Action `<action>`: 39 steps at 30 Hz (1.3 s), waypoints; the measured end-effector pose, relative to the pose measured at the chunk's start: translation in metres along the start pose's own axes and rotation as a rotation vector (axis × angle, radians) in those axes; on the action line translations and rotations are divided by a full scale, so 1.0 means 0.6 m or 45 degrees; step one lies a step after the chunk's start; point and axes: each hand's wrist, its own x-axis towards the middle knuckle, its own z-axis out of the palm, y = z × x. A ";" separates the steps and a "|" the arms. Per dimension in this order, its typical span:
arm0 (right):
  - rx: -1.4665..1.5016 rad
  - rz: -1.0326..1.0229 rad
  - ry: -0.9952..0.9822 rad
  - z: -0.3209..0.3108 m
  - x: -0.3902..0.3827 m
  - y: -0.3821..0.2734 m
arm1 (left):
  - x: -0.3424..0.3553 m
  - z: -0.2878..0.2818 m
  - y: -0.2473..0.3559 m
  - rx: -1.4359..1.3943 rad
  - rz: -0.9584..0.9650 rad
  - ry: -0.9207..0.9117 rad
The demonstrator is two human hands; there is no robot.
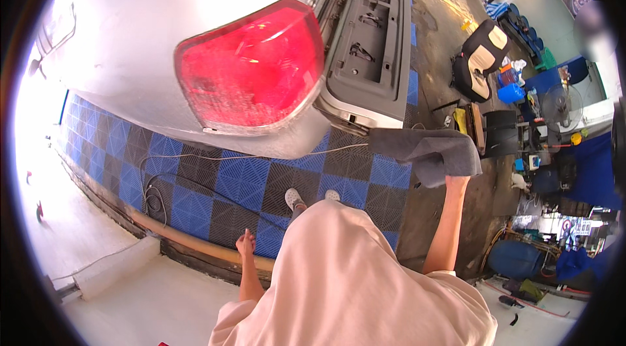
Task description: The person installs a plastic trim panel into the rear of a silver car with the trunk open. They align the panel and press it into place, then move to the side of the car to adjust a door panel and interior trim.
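Observation:
A dark grey cloth [424, 150] drapes over my right hand [458, 180], which is stretched out to the right and closed on it; most of the fingers are hidden under the fabric. My left hand [246, 242] hangs low on the left with its fingers curled in, and nothing shows in it. In front of me stands a silver car [124, 53] with a big red tail light [251, 66], whose lower part looks dusty. To the right of the light, the grey inner panel of the lowered tailgate [365, 40] faces up, near the cloth.
Blue and black floor tiles [241, 176] lie under my feet, with a thin cable and a dark hose [222, 197] across them. Off to the right are a black and beige car seat [481, 59], a fan [562, 107] and a blue barrel [515, 258]. A low ledge [195, 238] runs behind me.

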 end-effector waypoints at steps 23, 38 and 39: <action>-1.341 0.252 -0.360 -0.194 0.019 0.010 | -0.551 0.918 0.137 0.684 0.941 -1.327; -1.293 0.143 -0.981 -0.191 0.157 0.006 | -0.591 1.139 0.208 -1.272 0.649 -0.184; -1.281 0.134 -1.025 -0.179 0.158 0.012 | -0.569 1.129 0.207 -1.376 0.539 -0.274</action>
